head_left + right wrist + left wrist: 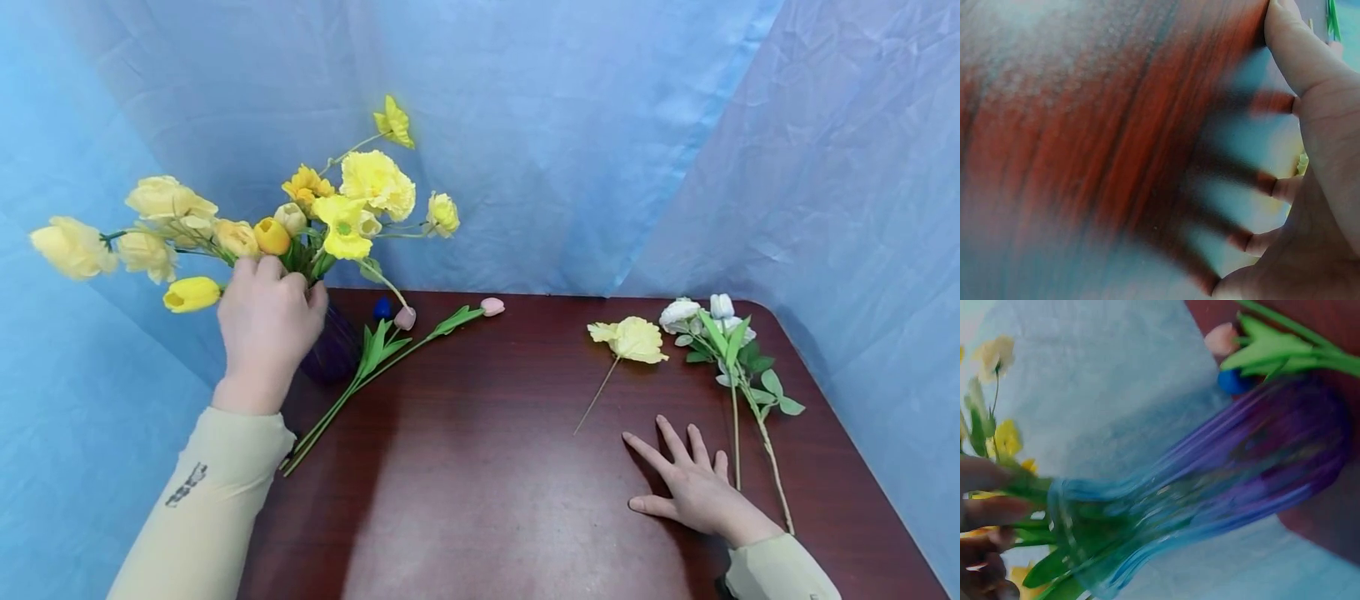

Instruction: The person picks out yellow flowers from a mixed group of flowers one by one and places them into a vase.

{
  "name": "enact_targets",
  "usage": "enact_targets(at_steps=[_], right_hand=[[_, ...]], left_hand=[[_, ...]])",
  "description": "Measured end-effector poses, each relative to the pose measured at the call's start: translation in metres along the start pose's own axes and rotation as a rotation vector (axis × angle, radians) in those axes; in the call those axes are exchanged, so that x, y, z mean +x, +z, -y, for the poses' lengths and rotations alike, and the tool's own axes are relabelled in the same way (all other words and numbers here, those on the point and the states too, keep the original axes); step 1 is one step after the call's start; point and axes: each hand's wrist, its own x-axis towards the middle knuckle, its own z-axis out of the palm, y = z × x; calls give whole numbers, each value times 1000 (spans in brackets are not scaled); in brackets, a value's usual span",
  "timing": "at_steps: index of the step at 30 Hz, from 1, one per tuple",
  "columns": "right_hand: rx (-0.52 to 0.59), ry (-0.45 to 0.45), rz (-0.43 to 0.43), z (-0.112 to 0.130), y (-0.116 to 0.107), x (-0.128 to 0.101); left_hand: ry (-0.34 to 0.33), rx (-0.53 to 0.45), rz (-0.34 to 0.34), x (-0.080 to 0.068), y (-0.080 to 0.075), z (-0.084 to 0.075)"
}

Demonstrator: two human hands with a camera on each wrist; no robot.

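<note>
In the head view my left hand is at the mouth of a purple vase full of yellow flowers. The left wrist view, somewhat blurred, has its curled fingers gripping green stems just above the rim of the glass vase, which shades from blue to purple. My right hand is spread with straight fingers, its fingertips touching the tabletop. Beyond it lies a single pale yellow flower. White flowers on long stems lie beside that hand.
Two pink tulips with green leaves lie right of the vase on the dark red-brown table. Near them is a blue bud. Light blue cloth hangs behind the table and at both sides.
</note>
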Motion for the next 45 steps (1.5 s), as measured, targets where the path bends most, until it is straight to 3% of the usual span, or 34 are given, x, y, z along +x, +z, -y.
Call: enact_targets(at_steps=[2, 4, 11, 15, 22, 26, 31, 36, 45], right_hand=[[-5, 2, 5, 0, -1, 0], [-12, 4, 7, -1, -2, 0], [1, 8, 36, 0, -6, 4], [4, 9, 72, 2, -11, 8], [-53, -11, 104, 6, -18, 9], [-60, -12, 128, 8, -23, 11], [-37, 2, 159, 10, -26, 13], [-24, 6, 162, 12, -28, 15], [-10, 17, 165, 13, -27, 13]], left_hand=[[49, -19, -79, -11, 9, -8], [94, -43, -69, -23, 19, -19], [176, -112, 241, -53, 60, -67], [231, -120, 383, -65, 82, -99], [302, -136, 630, -70, 109, -161], [330, -150, 730, -71, 118, -196], [350, -156, 807, -75, 125, -234], [340, -150, 852, -81, 132, -260], [270, -156, 850, -94, 151, -281]])
